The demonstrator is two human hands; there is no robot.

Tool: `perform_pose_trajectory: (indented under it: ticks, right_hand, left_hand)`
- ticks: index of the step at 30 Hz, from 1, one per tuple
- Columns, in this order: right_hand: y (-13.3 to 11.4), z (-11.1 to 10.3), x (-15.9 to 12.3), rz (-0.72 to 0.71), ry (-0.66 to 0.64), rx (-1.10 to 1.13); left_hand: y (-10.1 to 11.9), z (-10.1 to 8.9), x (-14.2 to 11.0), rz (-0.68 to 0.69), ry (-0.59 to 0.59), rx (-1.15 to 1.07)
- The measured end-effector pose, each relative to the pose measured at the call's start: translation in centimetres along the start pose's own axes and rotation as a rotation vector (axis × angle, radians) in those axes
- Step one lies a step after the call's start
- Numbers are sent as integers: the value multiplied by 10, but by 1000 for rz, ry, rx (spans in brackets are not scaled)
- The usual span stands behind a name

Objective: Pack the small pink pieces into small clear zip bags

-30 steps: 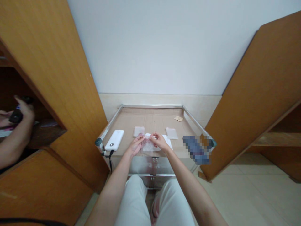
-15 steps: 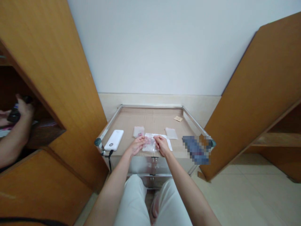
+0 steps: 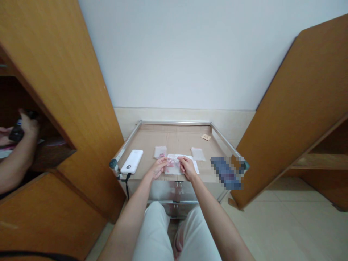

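Both hands meet near the front edge of a rimmed cart top [image 3: 176, 136], with a clear film packet [image 3: 173, 165] between them; clock positions run from that packet. Farthest left, between nine and ten o'clock, another person's hand [image 3: 28, 125] holds a dark object [image 3: 16, 134] inside a wooden cabinet. At nine o'clock on the cart top lies a white device [image 3: 132, 162]. Around half past ten, just beyond the left fingertips, rests a stack of clear packets [image 3: 160, 150], pink marks at its near corner.

The person's left hand [image 3: 158, 168] pinches the film packet's left side. Pink shows in the film, print or contents cannot be told. Handling of it seems midway: it is gripped, not yet let go, and whether it is open or sealed is too small to judge. The right hand [image 3: 187, 167], fingers curled in, pinches its right side.

A white sheet [image 3: 196, 168] lies beneath, showing towards three o'clock. At two o'clock a second clear packet [image 3: 198, 154] lies flat, apparently not dealt with yet; beyond it, between one and two, is a small tan card [image 3: 206, 137]. A pixelated bluish thing [image 3: 226, 174] lies past three o'clock, unidentifiable.
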State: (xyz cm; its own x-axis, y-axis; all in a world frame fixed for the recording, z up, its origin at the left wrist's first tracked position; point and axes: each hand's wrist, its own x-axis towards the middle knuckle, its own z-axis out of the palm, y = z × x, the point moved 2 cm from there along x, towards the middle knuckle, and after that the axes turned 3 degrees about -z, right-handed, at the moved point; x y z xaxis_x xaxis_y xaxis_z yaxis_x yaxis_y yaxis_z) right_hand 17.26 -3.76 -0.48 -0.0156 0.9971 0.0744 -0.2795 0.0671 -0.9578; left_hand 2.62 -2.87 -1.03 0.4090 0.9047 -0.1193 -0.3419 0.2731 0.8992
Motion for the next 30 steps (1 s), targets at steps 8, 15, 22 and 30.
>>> perform_pose_trajectory:
  ticks: [8, 15, 22, 30]
  right_hand:
    - [-1, 1, -4, 2, -49, -70]
    - [-3, 1, -5, -18, -61, -88]
    - [-3, 1, -5, -18, -65, -79]
    - [1, -1, -3, -1, -106, -80]
  left_hand:
    - [0, 0, 0, -85, 60, 40]
    - [0, -1, -1, -89, 107, 72]
    - [2, -1, -3, -84, 130, 52]
    - [2, 0, -4, -93, 146, 51]
